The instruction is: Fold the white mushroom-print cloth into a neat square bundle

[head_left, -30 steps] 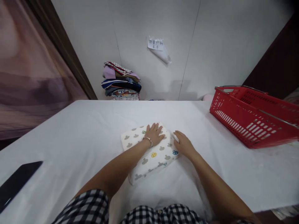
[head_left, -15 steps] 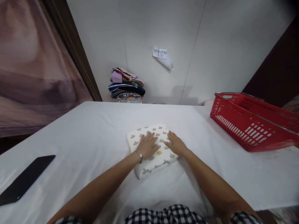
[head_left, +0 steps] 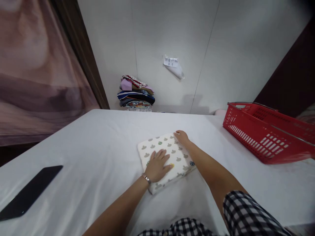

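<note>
A folded white cloth (head_left: 176,155) with grey, green and yellow prints lies at a slant on the white-covered table. My left hand (head_left: 157,167), with a bracelet at its wrist, rests flat on the left part of the cloth, fingers spread. At the far right corner of the cloth, my right hand (head_left: 182,137) has its fingers curled in and pinches the edge. The underside of the cloth and part of the right fingertips are hidden.
A red plastic basket (head_left: 256,137) stands on the table's right side. On the left lies a flat black object (head_left: 31,190), like a phone or tablet. Behind the table's far edge rises a pile of folded clothes (head_left: 136,93) against the wall, where a paper note (head_left: 171,62) hangs.
My right hand has moved from lying flat on the cloth to its far right corner and closed there. My left hand stays flat on the cloth, slightly nearer to me.
</note>
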`<state>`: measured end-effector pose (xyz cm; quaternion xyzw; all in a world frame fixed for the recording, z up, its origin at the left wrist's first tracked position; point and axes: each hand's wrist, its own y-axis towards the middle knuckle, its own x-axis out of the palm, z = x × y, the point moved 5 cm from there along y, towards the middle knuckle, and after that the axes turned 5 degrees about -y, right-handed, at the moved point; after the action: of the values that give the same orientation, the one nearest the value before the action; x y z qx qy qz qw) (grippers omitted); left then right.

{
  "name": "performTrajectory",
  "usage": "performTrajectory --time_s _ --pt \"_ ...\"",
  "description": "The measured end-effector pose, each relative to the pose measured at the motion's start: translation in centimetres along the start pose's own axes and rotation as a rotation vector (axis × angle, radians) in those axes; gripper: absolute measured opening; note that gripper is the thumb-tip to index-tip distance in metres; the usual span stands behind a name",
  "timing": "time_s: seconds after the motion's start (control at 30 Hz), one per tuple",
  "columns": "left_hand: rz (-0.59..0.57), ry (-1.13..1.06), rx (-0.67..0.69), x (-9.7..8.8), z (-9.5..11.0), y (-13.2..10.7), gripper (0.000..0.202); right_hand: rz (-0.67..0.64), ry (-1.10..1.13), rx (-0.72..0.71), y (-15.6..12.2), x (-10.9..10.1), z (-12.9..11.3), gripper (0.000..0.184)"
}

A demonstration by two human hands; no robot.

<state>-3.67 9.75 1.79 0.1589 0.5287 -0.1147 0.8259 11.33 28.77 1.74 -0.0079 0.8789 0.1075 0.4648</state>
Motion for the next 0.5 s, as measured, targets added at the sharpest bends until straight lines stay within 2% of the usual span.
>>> performTrajectory --time_s 0.3,0.43,0.5 --pt "0.020 -0.162 0.047 -0.6 -0.7 -0.8 0.039 0.041 -0.023 0.132 0.3 0.7 2.0 0.015" --pt "0.033 -0.156 0.066 -0.9 -0.7 -0.7 0.036 0.007 -0.034 0.102 0.6 1.3 2.1 0.012" --pt "0.078 -0.131 0.049 -1.5 -1.5 -0.4 0.034 -0.004 -0.033 0.083 0.6 1.6 2.1 0.016"
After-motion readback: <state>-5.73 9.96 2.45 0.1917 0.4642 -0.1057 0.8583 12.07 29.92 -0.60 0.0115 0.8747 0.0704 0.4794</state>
